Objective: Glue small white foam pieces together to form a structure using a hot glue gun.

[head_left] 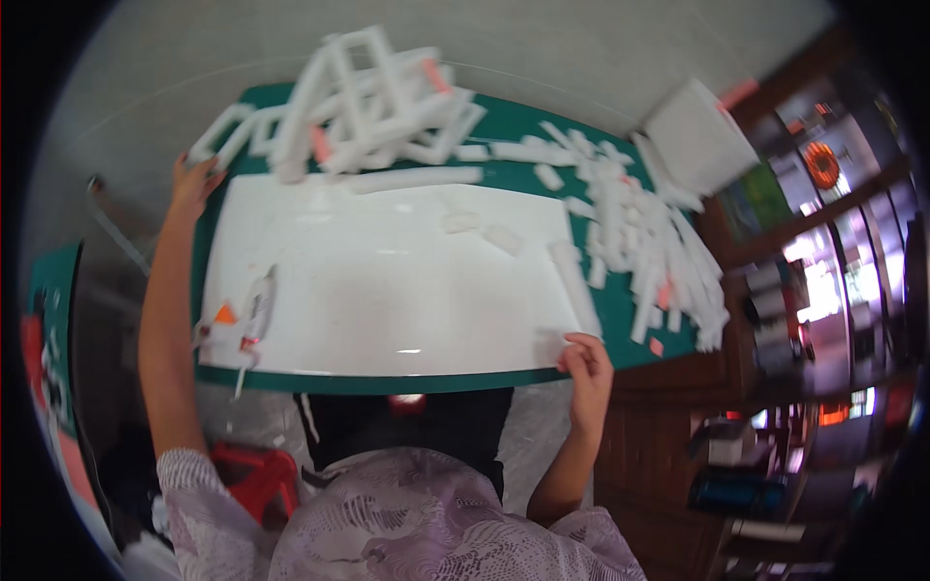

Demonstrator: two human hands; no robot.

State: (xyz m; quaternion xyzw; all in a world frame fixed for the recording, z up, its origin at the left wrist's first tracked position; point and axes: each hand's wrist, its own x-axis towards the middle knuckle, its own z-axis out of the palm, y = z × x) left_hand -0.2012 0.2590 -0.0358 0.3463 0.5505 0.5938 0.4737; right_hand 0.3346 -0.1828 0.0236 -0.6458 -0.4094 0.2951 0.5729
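My left hand [197, 184] reaches to the far left edge of the table, its fingers closed on the near end of a white foam frame [231, 133], somewhat blurred. Next to that frame rises a heap of similar white foam frames [363, 107] with a few pink bits. At the near right corner of the white board [387, 281], my right hand [587, 368] is loosely curled with fingers apart, and nothing shows in it. Just beyond its fingertips lies a white foam strip [575, 289]; whether they touch I cannot tell.
A tube of glue [259, 308] and an orange piece [225, 314] lie on the board's left. Two small foam pieces [503, 239] sit near its far side. Loose foam strips [649, 242] cover the green table's right. A red stool [257, 474] stands below left; shelves [775, 329] line the right.
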